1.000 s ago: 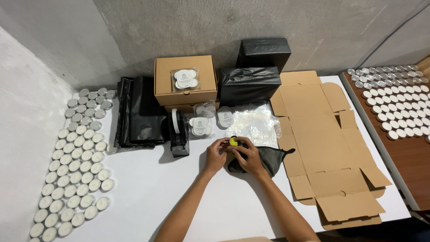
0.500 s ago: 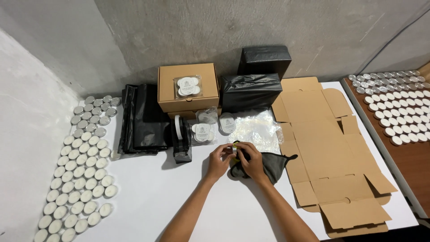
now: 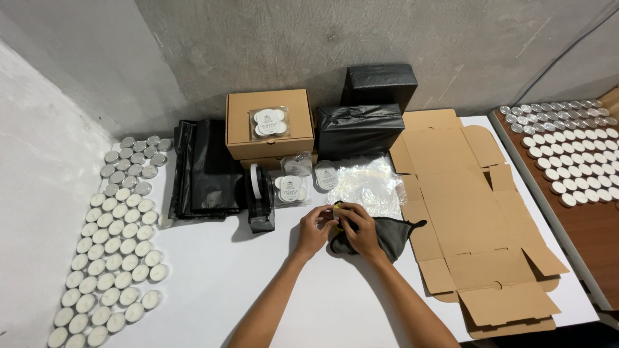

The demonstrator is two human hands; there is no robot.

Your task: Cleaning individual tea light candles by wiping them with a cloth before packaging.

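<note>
Head view: both hands meet at mid tabletop (image 3: 258,290), white surface. Left hand (image 3: 314,230) and right hand (image 3: 358,229) pinch a small yellow item (image 3: 336,216) between fingertips; grip of each hand is closed on it. Item is too small and too covered to tell what it is. Just under the right hand lies a dark grey pouch (image 3: 387,233), flat on the tabletop, w/ a thin black cord end sticking out to the right; right palm touches it.

Just behind the hands: a crinkled clear plastic sheet (image 3: 367,187), and beside it several small clear packs of white tealights (image 3: 291,188). Left of those stands a black tape dispenser (image 3: 260,200), upright. Further left, a stack of folded black plastic bags (image 3: 206,167).

At the back, near the wall: closed brown cardboard box (image 3: 269,125) w/ one more tealight pack on top; beside it to the right a black-wrapped parcel (image 3: 358,129), and a second black parcel (image 3: 379,85) behind that.

Right of the hands: an unfolded flat cardboard box (image 3: 471,212), lying open, reaching to the tabletop's near edge.

Far left: rows of loose white tealights (image 3: 109,258) on the tabletop, some at the back showing silver cups. Far right: more tealight rows (image 3: 574,154) on a separate brown wooden surface, well apart from the hands.
</note>
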